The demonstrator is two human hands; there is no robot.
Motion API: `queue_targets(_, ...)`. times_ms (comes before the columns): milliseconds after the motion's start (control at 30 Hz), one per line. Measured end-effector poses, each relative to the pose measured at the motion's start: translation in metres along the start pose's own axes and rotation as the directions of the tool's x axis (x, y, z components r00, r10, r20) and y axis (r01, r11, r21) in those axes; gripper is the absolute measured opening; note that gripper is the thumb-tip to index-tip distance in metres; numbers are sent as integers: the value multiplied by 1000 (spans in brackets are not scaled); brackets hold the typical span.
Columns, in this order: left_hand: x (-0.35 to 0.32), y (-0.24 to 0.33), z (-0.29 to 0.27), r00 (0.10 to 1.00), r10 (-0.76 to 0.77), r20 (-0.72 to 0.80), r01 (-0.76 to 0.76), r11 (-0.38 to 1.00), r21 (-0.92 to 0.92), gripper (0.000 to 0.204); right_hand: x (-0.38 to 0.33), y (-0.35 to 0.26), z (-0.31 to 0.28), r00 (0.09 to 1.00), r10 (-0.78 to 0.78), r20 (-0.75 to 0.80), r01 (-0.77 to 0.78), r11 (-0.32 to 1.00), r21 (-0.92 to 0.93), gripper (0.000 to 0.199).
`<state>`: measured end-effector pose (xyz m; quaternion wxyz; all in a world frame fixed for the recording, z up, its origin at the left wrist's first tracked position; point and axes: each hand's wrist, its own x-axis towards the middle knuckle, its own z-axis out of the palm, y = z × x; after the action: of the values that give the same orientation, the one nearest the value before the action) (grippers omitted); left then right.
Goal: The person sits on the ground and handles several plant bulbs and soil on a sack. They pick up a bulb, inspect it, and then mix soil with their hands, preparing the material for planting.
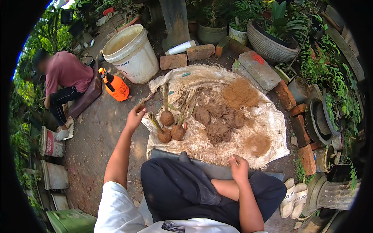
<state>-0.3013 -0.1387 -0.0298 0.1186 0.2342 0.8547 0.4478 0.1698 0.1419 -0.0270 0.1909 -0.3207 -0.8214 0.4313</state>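
Note:
My left hand (135, 115) reaches out to the left edge of a white woven sack (272, 124) spread on the ground, fingers pinched on a thin stalk or fibre; what it grips is too small to tell. Just right of it lie three mud balls with plant stems sticking out (168, 117), (164, 134), (178, 132). A heap of brown soil clods (217, 116) sits mid-sack, with two tufts of coconut fibre (240, 94), (257, 144) beyond. My right hand (239, 167) rests loosely curled at the sack's near edge, above my dark-trousered knee.
A white bucket (132, 52) and an orange pump sprayer (115, 86) stand at the back left. Another person in a maroon shirt (66, 73) sits at the left. Bricks (173, 61), potted plants (272, 39) and stacked pots (322, 120) ring the sack. Sandals (294, 198) lie at right.

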Motion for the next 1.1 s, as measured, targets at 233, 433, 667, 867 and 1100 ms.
queue_targets(233, 7, 111, -17, 937, 226, -265, -235, 972, -4, 28, -4, -17, 1, 997, 30, 66, -41, 984, 172, 19)
queue_targets(433, 32, 181, 57, 953, 242, 185, -293, 895, 337, 37, -7, -31, -6, 981, 66, 184, -84, 992, 95, 19)
queue_targets(667, 92, 139, 115, 951, -140, 274, -149, 569, 809, 43, -3, -29, -6, 980, 83, 180, -101, 991, 93, 19)
queue_targets(867, 130, 144, 118, 896, -266, 355, -228, 411, 883, 50, 7, -31, -2, 955, 175, 241, -214, 966, 144, 18)
queue_targets(1100, 167, 135, 108, 856, -271, 441, -296, 443, 846, 52, 12, -39, -3, 968, 86, 236, -121, 984, 135, 15)
